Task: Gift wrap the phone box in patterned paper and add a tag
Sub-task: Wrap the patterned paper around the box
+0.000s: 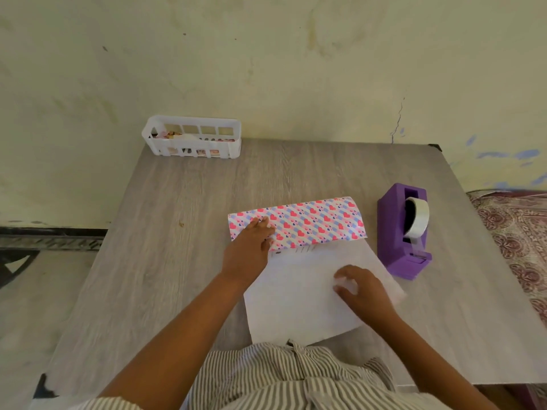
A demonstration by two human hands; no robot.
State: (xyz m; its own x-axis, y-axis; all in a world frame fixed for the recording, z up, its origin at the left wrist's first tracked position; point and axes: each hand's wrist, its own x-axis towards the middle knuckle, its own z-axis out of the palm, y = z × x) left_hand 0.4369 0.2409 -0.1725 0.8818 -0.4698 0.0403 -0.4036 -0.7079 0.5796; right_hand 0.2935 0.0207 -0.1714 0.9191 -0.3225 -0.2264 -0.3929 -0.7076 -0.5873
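Nearest, at six o'clock, the white underside of the wrapping paper (pixel 299 309) lies flat on the grey table (pixel 165 232), its near edge just above a striped shirt. The right hand (pixel 362 291) rests on that white sheet at about four o'clock, fingers loosely curled with their tips on the paper — pressing it down, clamped on nothing. Further out, at the centre, the far flap shows its heart pattern folded toward the person over a raised bulk, which I judge to be the phone box (pixel 299 254); only a thin pale strip of it peeks out below the flap's edge. The left hand (pixel 251 241) lies with straight fingers spread on the flap's left end, holding it flat. So the step in hand is the first wrap around the box: one side is over, nothing taped yet. The next move calls for keeping that flap pinned while the near white side is drawn up and over to overlap it, then freeing a hand for tape — the purple tape dispenser (pixel 404 235) stands just beside the paper at three o'clock. Farthest, at eleven o'clock against the wall, a white basket (pixel 231 125) holds small items, perhaps tags; too small to tell.
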